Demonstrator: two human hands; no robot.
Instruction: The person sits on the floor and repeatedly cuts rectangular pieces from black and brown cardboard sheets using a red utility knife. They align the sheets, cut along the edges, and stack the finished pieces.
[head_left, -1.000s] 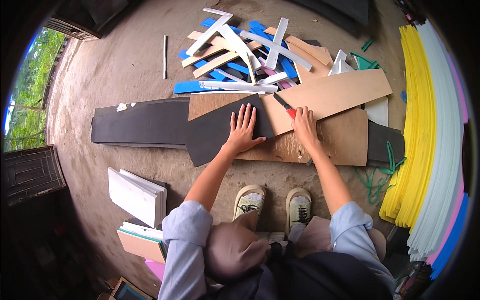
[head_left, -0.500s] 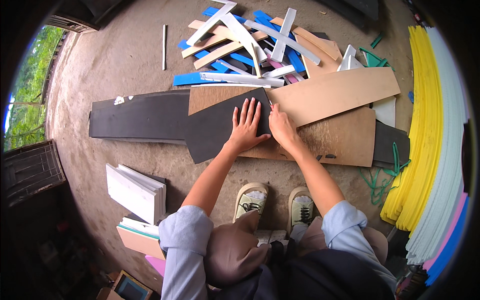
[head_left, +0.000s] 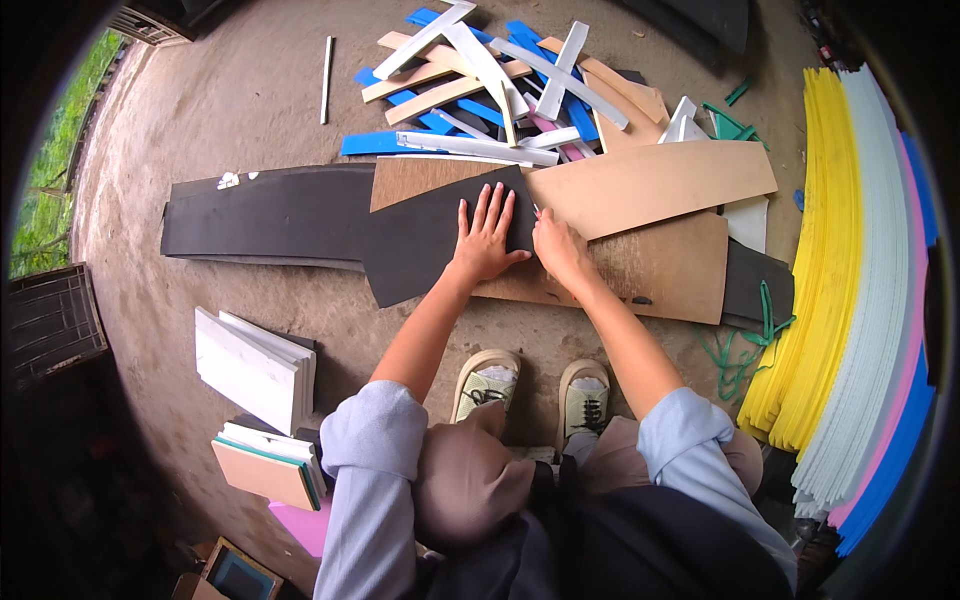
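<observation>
My left hand (head_left: 484, 247) lies flat with fingers spread on a black foam sheet (head_left: 412, 235), pressing it against the board below. My right hand (head_left: 562, 250) is closed round a small knife (head_left: 537, 213); only its thin tip and a bit of red show past the fingers. That tip is at the right edge of the black sheet, where a beige sheet (head_left: 655, 183) lies alongside. Under both sheets is a worn brown wooden board (head_left: 670, 268). I cannot tell how deep the blade sits.
Long black sheets (head_left: 265, 215) extend left under the board. Beyond lies a heap of white, blue and beige offcut strips (head_left: 490, 80). Yellow sheets (head_left: 825, 270) and pale blue ones are stacked at the right, near green ribbon (head_left: 740, 350). White blocks (head_left: 250, 370) stand at the left.
My right hand with the knife has slid slightly toward me along the black sheet's edge. My left hand stays in place on the sheet. The whole view has shifted a little.
</observation>
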